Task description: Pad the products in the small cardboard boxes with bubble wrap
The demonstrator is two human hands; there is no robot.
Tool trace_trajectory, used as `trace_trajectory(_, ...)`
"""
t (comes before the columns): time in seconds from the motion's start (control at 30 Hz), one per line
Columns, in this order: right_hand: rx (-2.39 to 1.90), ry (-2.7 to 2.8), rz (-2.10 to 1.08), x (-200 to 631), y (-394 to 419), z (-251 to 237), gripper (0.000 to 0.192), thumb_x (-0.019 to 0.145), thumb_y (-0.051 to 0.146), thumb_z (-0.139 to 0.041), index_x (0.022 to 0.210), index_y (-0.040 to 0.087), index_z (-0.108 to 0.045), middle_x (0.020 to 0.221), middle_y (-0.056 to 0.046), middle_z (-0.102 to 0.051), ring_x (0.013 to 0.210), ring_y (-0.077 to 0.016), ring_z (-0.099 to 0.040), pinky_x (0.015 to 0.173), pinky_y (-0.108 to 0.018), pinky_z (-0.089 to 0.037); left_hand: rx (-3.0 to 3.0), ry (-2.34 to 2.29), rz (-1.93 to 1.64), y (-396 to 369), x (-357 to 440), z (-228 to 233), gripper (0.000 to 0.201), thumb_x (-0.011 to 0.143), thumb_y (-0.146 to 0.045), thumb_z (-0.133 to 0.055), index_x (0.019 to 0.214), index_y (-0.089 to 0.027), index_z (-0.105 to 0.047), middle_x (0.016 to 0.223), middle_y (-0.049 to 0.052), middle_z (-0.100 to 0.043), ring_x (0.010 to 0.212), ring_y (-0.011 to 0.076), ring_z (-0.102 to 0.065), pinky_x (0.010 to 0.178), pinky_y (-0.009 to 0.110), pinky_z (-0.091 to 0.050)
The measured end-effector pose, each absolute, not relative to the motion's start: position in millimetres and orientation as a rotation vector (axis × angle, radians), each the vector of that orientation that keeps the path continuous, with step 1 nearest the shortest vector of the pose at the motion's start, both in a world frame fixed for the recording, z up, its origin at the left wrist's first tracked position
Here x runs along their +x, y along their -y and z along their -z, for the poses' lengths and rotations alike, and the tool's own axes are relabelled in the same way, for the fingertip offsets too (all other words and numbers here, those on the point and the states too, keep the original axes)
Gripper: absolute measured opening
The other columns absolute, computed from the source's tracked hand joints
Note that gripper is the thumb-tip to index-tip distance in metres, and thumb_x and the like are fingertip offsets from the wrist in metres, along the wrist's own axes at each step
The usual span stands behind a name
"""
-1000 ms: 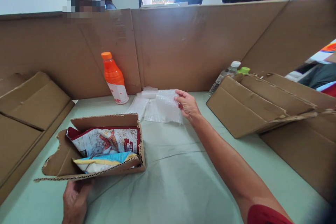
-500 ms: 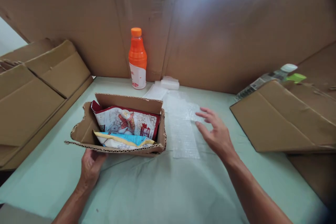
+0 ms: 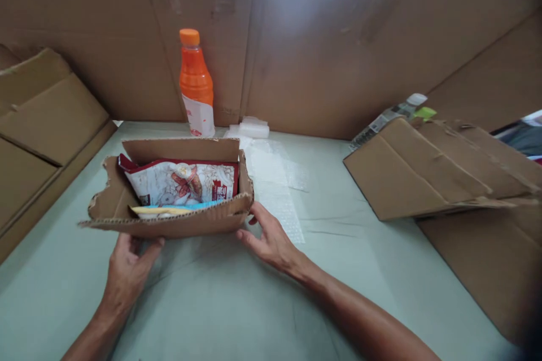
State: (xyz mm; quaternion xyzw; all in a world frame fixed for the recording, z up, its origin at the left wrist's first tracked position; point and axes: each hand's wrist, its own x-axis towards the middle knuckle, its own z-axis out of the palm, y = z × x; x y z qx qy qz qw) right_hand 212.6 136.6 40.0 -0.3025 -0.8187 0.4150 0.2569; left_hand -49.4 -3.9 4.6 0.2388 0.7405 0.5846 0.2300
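A small open-topped cardboard box (image 3: 190,227) with torn, ragged edges is left of centre, tilted toward me. Inside stands a white and dark-red food pouch (image 3: 169,183), and in front of it a blue and yellow packet (image 3: 182,210) shows only its top edge. My left hand (image 3: 129,265) grips the box from beneath its front left part, fingers hidden under it. At the lower right corner, my right hand (image 3: 269,240) has its fingers by the side wall and its thumb by the front, closed about that corner.
An orange-capped bottle (image 3: 197,84) stands behind the box against a cardboard wall (image 3: 305,56). Bubble wrap (image 3: 275,180) lies on the green-covered table (image 3: 339,293). Cardboard boxes flank both sides, and a clear bottle (image 3: 385,118) leans behind the right box (image 3: 406,175).
My right hand has moved left from over the bubble wrap to the box's right corner. The box tilts more, hiding more of the blue packet. The view has swung right.
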Motion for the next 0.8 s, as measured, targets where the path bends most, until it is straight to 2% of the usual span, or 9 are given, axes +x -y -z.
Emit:
trace_trajectory(0.17,-0.793,2.146,-1.158,206.2,-149.7,-33.9,0.055,0.085,0.028,-0.061,0.139,0.021,-0.051,0.137,-0.014,-0.059,0.113,-0.0255,-0.063,0.084,-0.038,-0.057,0.727,-1.999,-1.61,-23.1,-57.4,-4.7,0.058,0.056,-0.039,-0.081,0.105,-0.019,-0.058,0.097,0.004,-0.064,0.101,0.0267,-0.063,0.103,0.046,-0.048)
trace_trajectory(0.23,-0.772,2.221,-1.089,221.8,-149.1,-33.0,0.056,0.085,0.025,-0.06,0.14,0.022,-0.052,0.144,-0.015,-0.056,0.123,-0.0273,-0.06,0.091,-0.042,-0.056,0.712,-1.977,-1.675,-18.3,-53.7,-2.2,0.064,0.058,-0.037,-0.081,0.115,-0.019,-0.057,0.111,0.007,-0.064,0.112,0.0276,-0.062,0.109,0.047,-0.045)
trace_trajectory(0.33,-0.772,2.47,-0.836,265.1,-144.0,-34.5,0.054,0.087,0.016,-0.056,0.14,0.023,-0.055,0.148,-0.013,-0.054,0.135,-0.028,-0.052,0.109,-0.052,-0.045,0.688,-1.975,-1.687,7.6,-42.4,1.6,0.084,0.061,-0.034,-0.082,0.138,-0.023,-0.049,0.137,0.012,-0.057,0.13,0.0296,-0.055,0.116,0.049,-0.039)
trace_trajectory(0.4,-0.813,2.637,-0.647,295.1,-140.2,-34.8,0.06,0.083,0.009,-0.054,0.142,0.022,-0.054,0.148,-0.014,-0.055,0.136,-0.0295,-0.051,0.111,-0.055,-0.043,0.684,-2.013,-1.633,31.2,-31.9,4.5,0.089,0.065,-0.036,-0.081,0.145,-0.025,-0.045,0.145,0.014,-0.053,0.132,0.0314,-0.055,0.117,0.053,-0.038)
trace_trajectory(0.5,-0.927,2.748,-0.392,320.5,-138.1,-28.4,0.06,0.08,0.002,-0.052,0.136,0.021,-0.061,0.147,-0.015,-0.056,0.136,-0.0332,-0.051,0.103,-0.055,-0.047,0.756,-2.133,-1.507,60.5,-9.9,8.7,0.075,0.075,-0.044,-0.074,0.143,-0.023,-0.05,0.142,0.015,-0.058,0.13,0.0327,-0.056,0.11,0.051,-0.046)
trace_trajectory(0.57,-0.954,2.718,-0.289,321.9,-139.2,-20.8,0.046,0.085,0.002,-0.05,0.123,0.021,-0.069,0.139,-0.014,-0.064,0.134,-0.0337,-0.053,0.1,-0.054,-0.048,0.892,-2.199,-1.345,69.4,8.6,9.4,0.065,0.08,-0.046,-0.068,0.14,-0.024,-0.054,0.142,0.013,-0.059,0.129,0.033,-0.057,0.088,0.039,-0.058)
trace_trajectory(0.67,-0.908,2.584,-0.26,313.7,-139.0,-14.8,0.033,0.091,0.005,-0.05,0.108,0.019,-0.074,0.12,-0.013,-0.074,0.122,-0.0313,-0.062,0.096,-0.05,-0.049,1.19,-2.175,-1.179,67.3,37.1,4.8,0.051,0.085,-0.041,-0.063,0.133,-0.025,-0.061,0.145,0.012,-0.057,0.126,0.0333,-0.059,0.053,0.025,-0.054)
trace_trajectory(0.73,-0.872,2.508,-0.307,311.3,-132.8,-19.0,0.032,0.091,0.004,-0.049,0.104,0.019,-0.074,0.109,-0.012,-0.077,0.11,-0.0278,-0.068,0.092,-0.047,-0.05,1.412,-2.1,-1.182,61.4,53.4,-1.2,0.042,0.087,-0.034,-0.06,0.128,-0.023,-0.064,0.143,0.014,-0.058,0.125,0.0327,-0.061,0.06,0.029,-0.059)
trace_trajectory(0.8,-0.851,2.464,-0.395,314.8,-120.5,-28.9,0.032,0.091,0.003,-0.048,0.103,0.02,-0.072,0.102,-0.009,-0.077,0.099,-0.0242,-0.07,0.088,-0.044,-0.05,1.657,-2.007,-1.202,56.6,66.6,-7.3,0.04,0.088,-0.027,-0.059,0.127,-0.022,-0.064,0.141,0.015,-0.059,0.126,0.0318,-0.06,0.086,0.04,-0.062)
